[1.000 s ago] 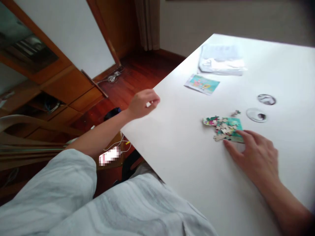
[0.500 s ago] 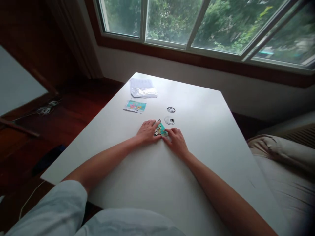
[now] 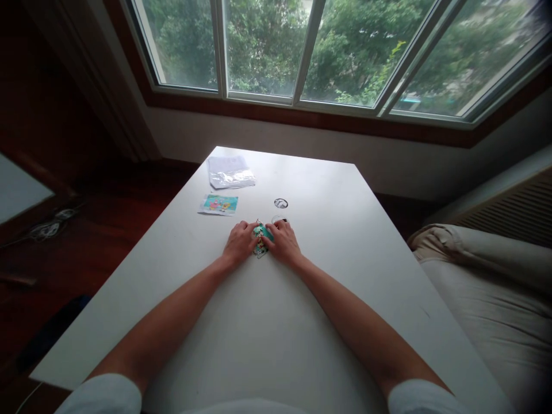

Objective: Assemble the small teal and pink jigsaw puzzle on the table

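A small cluster of teal jigsaw pieces (image 3: 261,238) lies on the white table (image 3: 336,230), partly joined. My left hand (image 3: 239,241) rests on the table at the cluster's left side, fingers curled against the pieces. My right hand (image 3: 282,241) presses in from the right, fingertips on the pieces. Both hands squeeze the cluster between them and cover most of it.
A colourful picture card (image 3: 218,204) lies left of the hands, a clear plastic bag (image 3: 230,171) beyond it. Two small round lids (image 3: 280,203) sit just past the hands. A large window spans the far wall; a cushioned seat (image 3: 483,270) is at right.
My left hand came from the table's left edge to the puzzle pieces. My head turned from the left side toward the window, and both hands closed in on the cluster.
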`<state>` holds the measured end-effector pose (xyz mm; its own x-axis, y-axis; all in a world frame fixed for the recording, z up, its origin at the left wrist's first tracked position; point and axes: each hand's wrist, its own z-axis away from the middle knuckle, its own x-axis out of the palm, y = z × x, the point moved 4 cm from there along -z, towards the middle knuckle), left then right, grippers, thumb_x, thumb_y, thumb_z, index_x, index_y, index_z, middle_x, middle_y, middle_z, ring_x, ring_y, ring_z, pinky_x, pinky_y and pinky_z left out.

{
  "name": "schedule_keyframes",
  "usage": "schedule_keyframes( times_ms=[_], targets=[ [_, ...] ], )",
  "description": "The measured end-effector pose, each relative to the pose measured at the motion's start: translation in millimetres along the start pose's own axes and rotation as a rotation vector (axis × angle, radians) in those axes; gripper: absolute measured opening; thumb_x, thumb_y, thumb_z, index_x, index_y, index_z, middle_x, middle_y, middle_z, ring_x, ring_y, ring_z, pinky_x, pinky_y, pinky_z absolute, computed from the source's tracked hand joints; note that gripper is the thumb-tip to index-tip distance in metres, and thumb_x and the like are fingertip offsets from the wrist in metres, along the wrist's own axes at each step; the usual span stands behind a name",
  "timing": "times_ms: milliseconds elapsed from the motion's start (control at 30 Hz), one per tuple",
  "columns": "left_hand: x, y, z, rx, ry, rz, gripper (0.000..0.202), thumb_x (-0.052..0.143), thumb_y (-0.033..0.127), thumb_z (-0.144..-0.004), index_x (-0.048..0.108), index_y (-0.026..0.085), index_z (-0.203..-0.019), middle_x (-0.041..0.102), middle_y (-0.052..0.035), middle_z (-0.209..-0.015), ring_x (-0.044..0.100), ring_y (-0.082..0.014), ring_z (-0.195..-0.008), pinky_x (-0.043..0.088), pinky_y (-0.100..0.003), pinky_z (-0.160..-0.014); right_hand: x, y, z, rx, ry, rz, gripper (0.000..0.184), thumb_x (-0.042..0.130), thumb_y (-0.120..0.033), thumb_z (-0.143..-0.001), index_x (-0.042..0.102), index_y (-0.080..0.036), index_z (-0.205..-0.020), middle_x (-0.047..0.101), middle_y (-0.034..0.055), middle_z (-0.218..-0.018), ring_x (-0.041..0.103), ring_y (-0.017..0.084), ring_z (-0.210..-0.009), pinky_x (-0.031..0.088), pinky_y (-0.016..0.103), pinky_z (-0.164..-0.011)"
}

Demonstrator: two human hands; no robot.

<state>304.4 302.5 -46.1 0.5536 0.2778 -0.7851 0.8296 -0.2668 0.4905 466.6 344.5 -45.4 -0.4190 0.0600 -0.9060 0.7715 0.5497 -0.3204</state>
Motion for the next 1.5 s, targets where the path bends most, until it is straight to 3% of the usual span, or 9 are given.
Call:
schedule_keyframes(
  times_ms=[133,300,500,700,933,1167,1333,1500],
  targets=[
    [-4.3,2.4,-3.3,-0.009,0.031,0.055,0.035,0.055,0.019,-0.093,0.063,0.029,-0.125,0.061,-0.0062,-0.105,0.061,-0.0236,-0.100,0.049,-0.038,-0.092,0.9,5.8,1.7,0.022,-0.025,-0.047,0.037,0.065,-0.047,-0.090,0.063,-0.025,-0.121,0.054,0.0102,-0.120,0.044,0.028,-0.116,0.037,0.041,-0.100],
    [-8.0,3.3,-1.3,-0.052,0.084,0.098,0.032,0.048,0.023,-0.098,0.059,0.028,-0.127,0.065,-0.0047,-0.108,0.064,-0.0195,-0.094,0.050,-0.032,-0.087,1.8,8.3,6.4,0.056,-0.050,-0.071,0.034,0.067,-0.047,-0.089,0.062,-0.022,-0.112,0.054,0.0103,-0.121,0.044,0.028,-0.116,0.037,0.041,-0.099],
    [-6.7,0.8,0.7,-0.134,0.092,0.017,0.028,0.044,0.035,-0.102,0.059,0.028,-0.124,0.068,-0.0006,-0.084,0.065,-0.0196,-0.079,0.046,-0.030,-0.073,-1.4,7.7,7.1,0.067,-0.082,-0.089,0.031,0.067,-0.045,-0.089,0.061,-0.021,-0.107,0.054,0.0101,-0.120,0.044,0.027,-0.114,0.036,0.041,-0.097],
    [-2.1,9.5,-0.6,-0.105,0.051,-0.135,0.021,0.059,0.035,-0.093,0.067,0.027,-0.110,0.065,-0.0097,-0.105,0.059,-0.0293,-0.104,0.044,-0.042,-0.090,-1.9,6.2,8.3,0.074,-0.083,-0.090,0.028,0.064,-0.046,-0.092,0.062,-0.021,-0.103,0.054,0.0099,-0.118,0.044,0.027,-0.113,0.036,0.040,-0.096],
    [2.8,21.8,4.3,-0.006,-0.048,-0.244,0.042,0.059,0.033,-0.093,0.057,0.028,-0.134,0.058,-0.0094,-0.131,0.050,-0.0294,-0.121,0.039,-0.044,-0.101,-13.2,-1.7,16.8,0.090,-0.009,0.089,0.038,0.058,-0.053,-0.095,0.062,-0.019,-0.111,0.057,0.0133,-0.116,0.046,0.028,-0.111,0.036,0.038,-0.093],
    [5.6,12.0,6.1,-0.004,-0.068,-0.307,0.047,0.049,0.021,-0.095,0.051,0.026,-0.141,0.051,-0.0110,-0.143,0.042,-0.0302,-0.132,0.033,-0.047,-0.110,-26.3,-13.5,32.5,0.087,-0.023,0.238,0.051,0.056,-0.065,-0.091,0.063,-0.016,-0.101,0.059,0.0157,-0.109,0.049,0.029,-0.103,0.039,0.039,-0.083],
    [5.1,10.6,5.0,0.031,-0.088,-0.315,0.051,0.050,0.012,-0.090,0.053,0.025,-0.140,0.052,-0.0096,-0.142,0.043,-0.0288,-0.131,0.032,-0.043,-0.112,-22.6,-20.4,32.7,0.093,-0.067,0.207,0.051,0.067,-0.062,-0.084,0.061,-0.016,-0.105,0.058,0.0146,-0.114,0.049,0.030,-0.107,0.042,0.039,-0.084],
    [0.3,13.1,1.5,0.011,-0.090,-0.323,0.040,0.053,0.023,-0.093,0.057,0.026,-0.132,0.057,-0.0100,-0.128,0.047,-0.0299,-0.117,0.039,-0.043,-0.099,-21.3,-18.6,29.2,0.118,-0.078,0.129,0.055,0.068,-0.062,-0.083,0.059,-0.019,-0.115,0.054,0.0147,-0.121,0.046,0.030,-0.113,0.041,0.041,-0.090]
  ],
)
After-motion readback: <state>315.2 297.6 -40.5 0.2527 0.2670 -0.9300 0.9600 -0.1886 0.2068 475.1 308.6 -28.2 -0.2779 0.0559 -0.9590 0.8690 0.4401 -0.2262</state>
